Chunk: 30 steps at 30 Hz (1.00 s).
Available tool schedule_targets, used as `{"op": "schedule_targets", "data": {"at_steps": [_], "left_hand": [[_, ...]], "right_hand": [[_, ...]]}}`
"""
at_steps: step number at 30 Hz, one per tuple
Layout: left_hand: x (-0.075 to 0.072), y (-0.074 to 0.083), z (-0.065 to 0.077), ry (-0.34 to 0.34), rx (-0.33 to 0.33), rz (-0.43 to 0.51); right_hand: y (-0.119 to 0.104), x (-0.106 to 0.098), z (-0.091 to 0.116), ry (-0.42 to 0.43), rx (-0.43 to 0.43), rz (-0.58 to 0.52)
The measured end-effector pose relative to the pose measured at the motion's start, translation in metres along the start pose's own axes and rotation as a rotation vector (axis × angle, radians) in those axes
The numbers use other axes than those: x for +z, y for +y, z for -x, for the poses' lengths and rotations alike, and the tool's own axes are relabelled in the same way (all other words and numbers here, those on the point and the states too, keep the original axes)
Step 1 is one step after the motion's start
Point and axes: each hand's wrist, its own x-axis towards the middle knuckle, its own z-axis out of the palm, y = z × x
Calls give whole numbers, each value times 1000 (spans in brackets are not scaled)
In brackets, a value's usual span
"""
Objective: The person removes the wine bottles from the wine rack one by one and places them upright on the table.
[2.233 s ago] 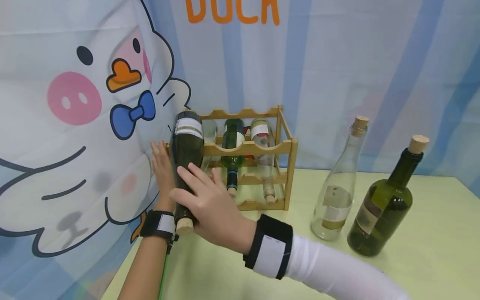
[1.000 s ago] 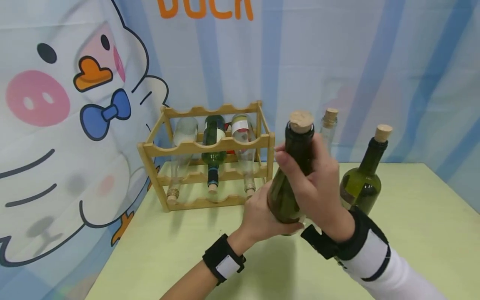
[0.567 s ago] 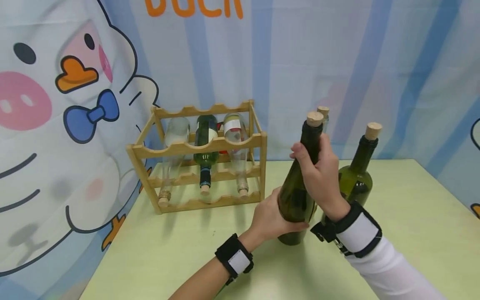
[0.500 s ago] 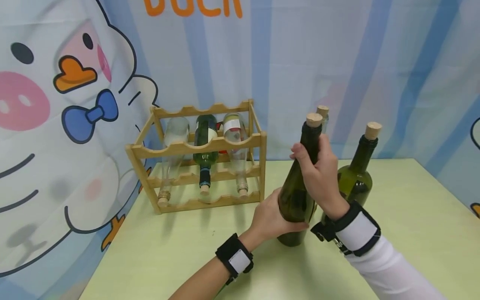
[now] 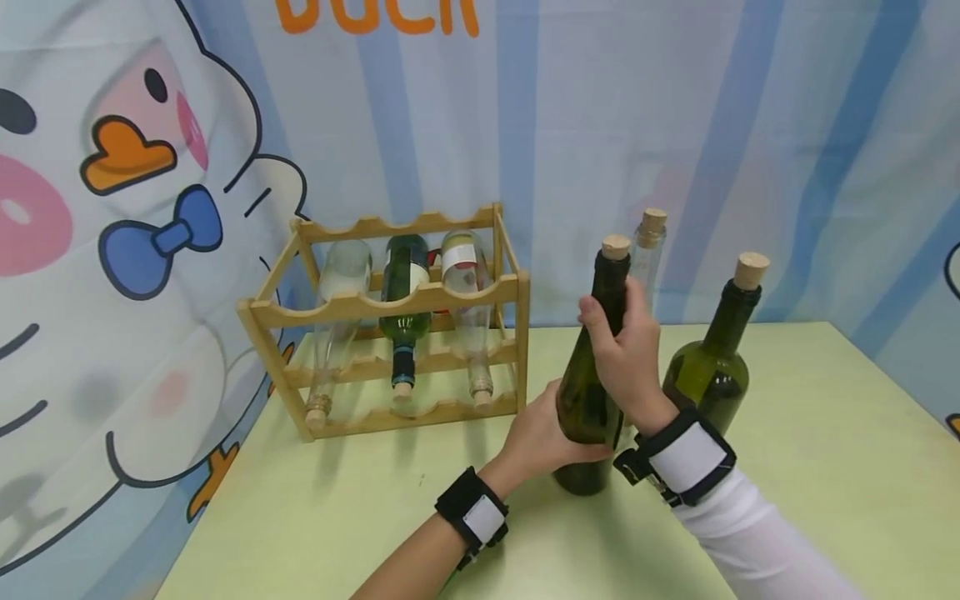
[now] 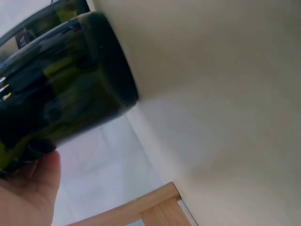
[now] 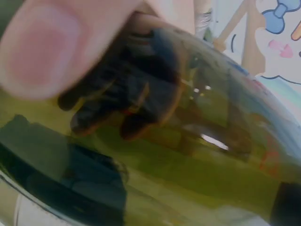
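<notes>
A dark green wine bottle [image 5: 587,408] with a cork [image 5: 616,247] stands nearly upright, leaning slightly, to the right of the wooden wine rack [image 5: 277,313]. Around its lower body curls my left hand [image 5: 538,432], thumb across the front. My right hand [image 5: 630,358] grips its neck and shoulder. In the left wrist view the bottle's base [image 6: 110,61] is right at the tabletop. Seen from the right wrist, the thumb [image 7: 44,56] presses on the green glass. Behind my right hand is a corked clear bottle [image 5: 648,258], partly hidden.
Another corked green bottle [image 5: 712,375] stands at the right, partly behind my right wrist. Lying in the rack, necks forward, are a clear bottle [image 5: 347,267], a green bottle [image 5: 405,321] and a labelled clear bottle [image 5: 459,258]. A printed cloth [image 5: 592,125] hangs behind the table [image 5: 337,533].
Both hands have brought the dark green bottle from the rack's left end over to the right, turning it from cork-down to cork-up and lowering it to the table. The rack's left slot now shows a clear bottle.
</notes>
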Motion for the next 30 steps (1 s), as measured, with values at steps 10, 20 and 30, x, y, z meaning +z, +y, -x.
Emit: {"op": "schedule_targets", "data": {"at_steps": [10, 20, 30], "left_hand": [[-4, -2, -9, -85, -65, 76], [-7, -2, -12, -101, -97, 56], [-47, 24, 15, -186, -55, -245]], "right_hand": [[11, 6, -1, 79, -36, 37], [15, 9, -2, 108, -46, 46], [18, 12, 1, 119, -64, 48]]}}
